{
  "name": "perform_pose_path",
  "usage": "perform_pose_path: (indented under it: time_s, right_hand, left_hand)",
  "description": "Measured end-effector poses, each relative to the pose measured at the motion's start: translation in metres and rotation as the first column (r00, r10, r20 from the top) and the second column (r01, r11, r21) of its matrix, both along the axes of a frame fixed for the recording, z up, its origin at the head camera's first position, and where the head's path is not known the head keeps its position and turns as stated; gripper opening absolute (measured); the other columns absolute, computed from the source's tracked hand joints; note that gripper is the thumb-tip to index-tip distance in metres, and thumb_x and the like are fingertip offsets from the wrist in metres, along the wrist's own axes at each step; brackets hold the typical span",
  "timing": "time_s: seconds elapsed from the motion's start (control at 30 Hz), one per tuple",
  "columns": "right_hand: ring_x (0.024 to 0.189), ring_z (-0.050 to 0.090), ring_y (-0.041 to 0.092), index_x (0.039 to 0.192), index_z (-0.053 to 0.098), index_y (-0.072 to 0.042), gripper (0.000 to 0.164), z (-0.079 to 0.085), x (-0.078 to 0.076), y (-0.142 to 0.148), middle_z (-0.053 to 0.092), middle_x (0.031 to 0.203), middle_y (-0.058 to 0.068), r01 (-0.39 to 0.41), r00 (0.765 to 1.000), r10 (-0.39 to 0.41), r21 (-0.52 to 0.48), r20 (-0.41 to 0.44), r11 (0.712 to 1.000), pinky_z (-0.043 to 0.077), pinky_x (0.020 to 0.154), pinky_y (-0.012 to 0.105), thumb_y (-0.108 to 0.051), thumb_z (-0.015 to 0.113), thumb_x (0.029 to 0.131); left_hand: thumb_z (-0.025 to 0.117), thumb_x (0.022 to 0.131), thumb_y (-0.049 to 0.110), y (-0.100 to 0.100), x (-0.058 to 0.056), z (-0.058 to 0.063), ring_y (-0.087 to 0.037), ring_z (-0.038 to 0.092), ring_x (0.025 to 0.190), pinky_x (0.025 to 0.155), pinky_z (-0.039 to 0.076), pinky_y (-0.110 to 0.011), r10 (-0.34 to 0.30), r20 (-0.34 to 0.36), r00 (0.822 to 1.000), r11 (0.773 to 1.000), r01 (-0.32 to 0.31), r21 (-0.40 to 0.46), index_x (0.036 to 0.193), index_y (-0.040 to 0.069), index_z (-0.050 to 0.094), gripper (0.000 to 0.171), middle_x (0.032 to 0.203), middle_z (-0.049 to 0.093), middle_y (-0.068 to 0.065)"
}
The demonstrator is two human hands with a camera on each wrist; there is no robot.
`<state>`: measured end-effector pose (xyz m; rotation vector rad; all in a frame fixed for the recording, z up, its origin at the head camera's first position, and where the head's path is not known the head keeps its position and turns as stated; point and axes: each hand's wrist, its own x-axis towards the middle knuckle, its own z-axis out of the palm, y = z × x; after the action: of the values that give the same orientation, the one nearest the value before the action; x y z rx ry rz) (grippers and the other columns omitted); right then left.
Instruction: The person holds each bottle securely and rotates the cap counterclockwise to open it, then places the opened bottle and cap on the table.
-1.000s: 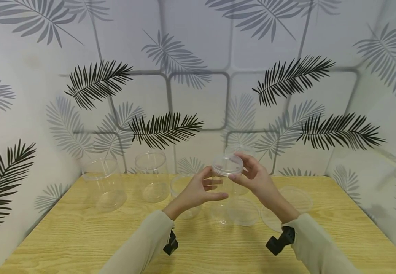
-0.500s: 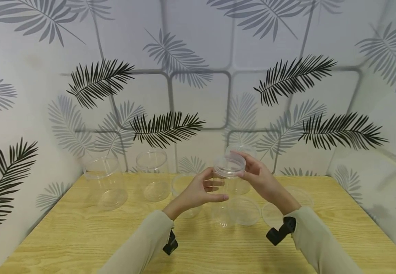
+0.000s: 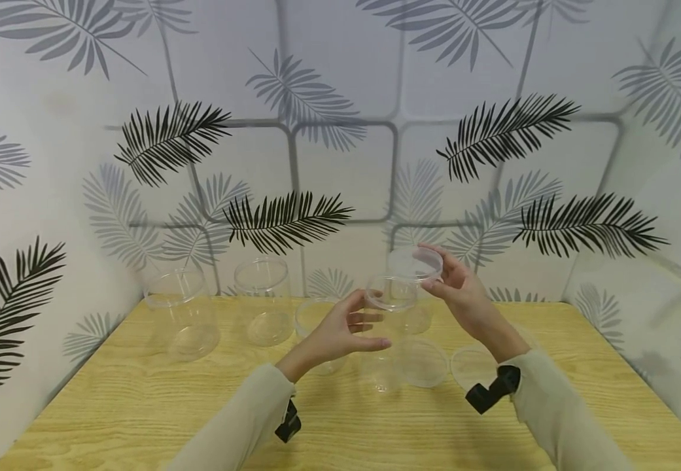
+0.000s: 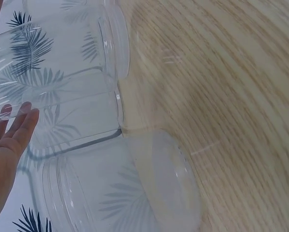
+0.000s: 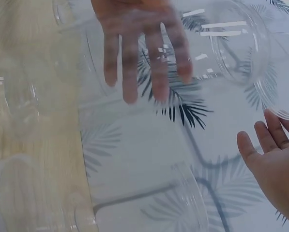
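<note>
In the head view my left hand (image 3: 334, 333) grips a clear plastic jar (image 3: 392, 302), thumb in front and fingers round its far side. The jar stands upright with its round rim uncovered at the top. My right hand (image 3: 464, 294) pinches a clear round lid (image 3: 415, 265) by its edge, just above and to the right of the jar's mouth. The right wrist view shows the left fingers (image 5: 129, 72) through the clear wall, and the lid (image 5: 275, 101) at the right edge beside the right hand (image 5: 275, 169).
More clear jars stand on the wooden table (image 3: 352, 432): a left jar (image 3: 181, 320), a second jar (image 3: 263, 304), a shorter jar (image 3: 322, 366) behind my left hand, and another behind the lid. Clear discs like lids, a near disc (image 3: 422, 363) and a right disc (image 3: 468, 367), lie flat. A leaf-patterned wall (image 3: 340, 163) backs the table.
The lid was over the jar's mouth; my right hand has lifted it off and carried it up and to the right. My left hand keeps holding the jar in nearly the same place.
</note>
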<state>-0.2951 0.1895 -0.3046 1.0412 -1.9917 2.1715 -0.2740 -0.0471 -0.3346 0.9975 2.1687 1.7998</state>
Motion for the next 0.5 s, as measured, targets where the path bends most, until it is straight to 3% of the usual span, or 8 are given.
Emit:
perform_pose_path:
  time_s: [0.1,0.23,0.5]
  right_hand:
    - [0.116,0.044,0.004,0.137,0.034,-0.004,0.052,-0.001,-0.002,0.009,0.046,0.126,-0.006,0.058,0.998,-0.058,0.023,-0.008,0.998,0.043,0.089,0.016,-0.003,0.056,0.089]
    - [0.111,0.047,0.004,0.135,0.034,-0.005,0.05,-0.004,-0.006,0.022,0.046,0.126,-0.005,0.078,0.997,-0.078,0.008,-0.013,0.997,0.044,0.086,0.016,0.001,0.054,0.089]
    - [0.109,0.048,0.004,0.138,0.029,-0.009,0.055,-0.013,-0.009,0.048,0.042,0.129,0.001,0.105,0.994,-0.105,0.042,0.012,0.994,0.046,0.081,0.017,0.001,0.052,0.09]
  left_hand:
    - [0.072,0.076,0.002,-0.003,0.0,-0.001,-0.036,0.046,0.123,0.102,0.036,-0.049,0.005,0.0,1.0,1.0,-0.005,0.001,0.126,0.004,0.042,0.059,0.136,0.041,-0.014]
    - [0.072,0.076,0.002,-0.008,0.001,-0.003,-0.035,0.045,0.123,0.103,0.037,-0.046,0.017,-0.001,1.0,1.0,-0.017,-0.008,0.118,0.002,0.043,0.051,0.142,0.035,-0.01]
    - [0.072,0.076,0.003,-0.017,0.007,-0.004,-0.037,0.044,0.124,0.104,0.035,-0.047,0.025,0.005,1.0,0.999,-0.024,-0.025,0.129,0.005,0.035,0.065,0.139,0.038,-0.013]
